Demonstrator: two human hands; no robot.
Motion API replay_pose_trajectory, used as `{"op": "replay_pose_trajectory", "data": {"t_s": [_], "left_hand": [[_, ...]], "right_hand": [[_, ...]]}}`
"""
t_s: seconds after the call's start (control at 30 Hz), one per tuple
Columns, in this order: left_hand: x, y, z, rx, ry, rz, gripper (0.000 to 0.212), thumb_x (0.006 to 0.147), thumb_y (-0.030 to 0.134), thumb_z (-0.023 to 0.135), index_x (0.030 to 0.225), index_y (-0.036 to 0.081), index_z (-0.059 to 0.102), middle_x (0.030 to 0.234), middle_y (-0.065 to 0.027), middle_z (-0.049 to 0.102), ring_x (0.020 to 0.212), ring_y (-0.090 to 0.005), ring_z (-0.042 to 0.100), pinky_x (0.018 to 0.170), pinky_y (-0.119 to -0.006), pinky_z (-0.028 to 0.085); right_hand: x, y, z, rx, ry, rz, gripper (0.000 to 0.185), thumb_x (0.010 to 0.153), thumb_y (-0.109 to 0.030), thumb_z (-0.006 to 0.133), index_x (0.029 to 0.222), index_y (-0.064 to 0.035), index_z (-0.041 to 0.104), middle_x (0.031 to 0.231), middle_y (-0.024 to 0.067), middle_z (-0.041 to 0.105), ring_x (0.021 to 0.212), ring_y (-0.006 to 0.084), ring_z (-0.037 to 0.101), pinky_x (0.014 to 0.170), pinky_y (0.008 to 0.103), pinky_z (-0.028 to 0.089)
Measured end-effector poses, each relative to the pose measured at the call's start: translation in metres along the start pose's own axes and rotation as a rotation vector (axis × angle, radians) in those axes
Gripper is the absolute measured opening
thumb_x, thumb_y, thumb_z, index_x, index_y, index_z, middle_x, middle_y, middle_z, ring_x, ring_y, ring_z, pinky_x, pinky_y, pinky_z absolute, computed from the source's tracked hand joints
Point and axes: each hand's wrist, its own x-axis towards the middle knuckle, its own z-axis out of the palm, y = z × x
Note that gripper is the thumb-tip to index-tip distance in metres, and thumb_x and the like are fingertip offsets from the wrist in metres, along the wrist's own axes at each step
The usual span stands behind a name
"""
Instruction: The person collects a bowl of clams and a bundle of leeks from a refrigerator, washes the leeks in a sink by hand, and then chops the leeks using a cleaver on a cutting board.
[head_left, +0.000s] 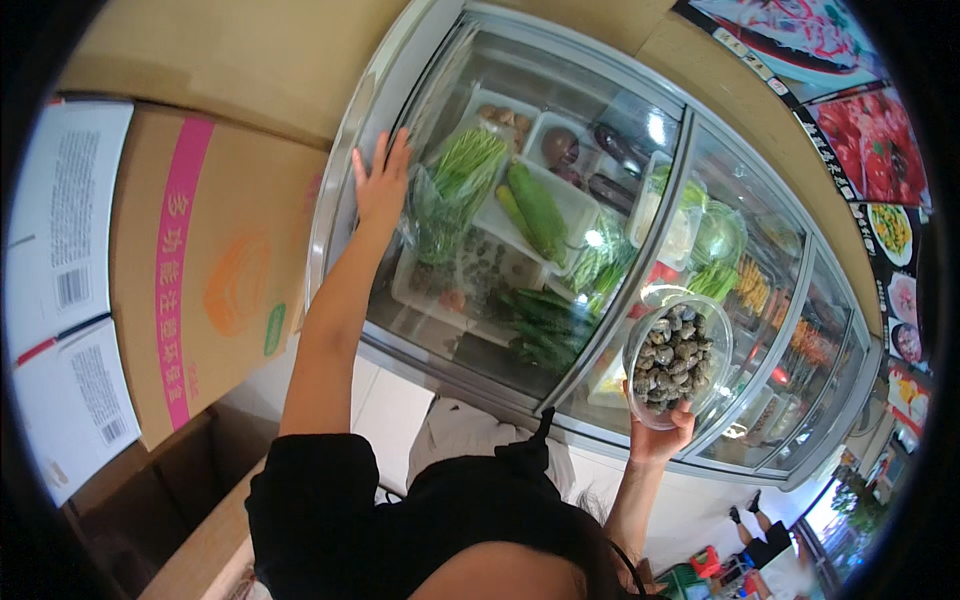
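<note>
My right hand (661, 436) is shut on a clear plastic bowl (722, 345), gripping it at its lower side. Shellfish that look like small clams (673, 358) fill much of the bowl, which is over the glass of a refrigerated display case (673, 187). At the case's left end, my left hand (382, 180) lies flat with fingers apart on the metal frame beside the glass, holding nothing. Under the glass near it are bagged leafy greens (469, 165), long green gourds (536, 214) in a white tray, and dark eggplants (619, 146).
A cardboard carton (232, 225) with a pink printed band stands left of the case, beside white boxes (64, 210). Food pictures (870, 146) line the right side. A person in dark shorts (769, 544) is farther off at lower right.
</note>
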Motion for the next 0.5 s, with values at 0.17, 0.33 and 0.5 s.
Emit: {"op": "replay_pose_trajectory", "data": {"t_s": [0.17,0.33,0.5], "left_hand": [[0.011,0.003,0.003,0.023,-0.042,-0.176,0.043,0.082,0.009,0.052,0.125,0.013,0.051,0.148,-0.005,0.023,0.135,-0.0288,0.024,0.106,-0.056,0.018],[-0.01,0.01,-0.046,-0.375,-0.163,-0.235,0.041,0.08,0.014,0.062,0.12,0.011,0.055,0.137,-0.0122,0.04,0.129,-0.03,0.034,0.102,-0.053,0.026],[-0.103,0.022,-0.019,-0.93,-0.306,-0.498,0.052,0.08,0.013,0.062,0.128,0.003,0.044,0.127,-0.0189,0.047,0.121,-0.0365,0.04,0.098,-0.044,0.035]], "right_hand": [[-0.011,-0.015,-0.014,-0.022,-0.02,0.006,0.077,0.065,-0.017,0.05,0.14,-0.026,0.033,0.143,0.0046,0.033,0.13,0.0286,0.031,0.1,0.0541,0.032],[-0.037,-0.025,-0.027,0.04,-0.082,-0.048,0.074,0.065,-0.015,0.049,0.137,-0.0247,0.036,0.14,0.0043,0.036,0.128,0.029,0.033,0.101,0.0537,0.031],[-0.071,-0.022,-0.051,0.04,-0.127,-0.06,0.072,0.066,-0.015,0.052,0.136,-0.0256,0.039,0.137,0.0047,0.04,0.126,0.0279,0.037,0.101,0.0516,0.035]]}}
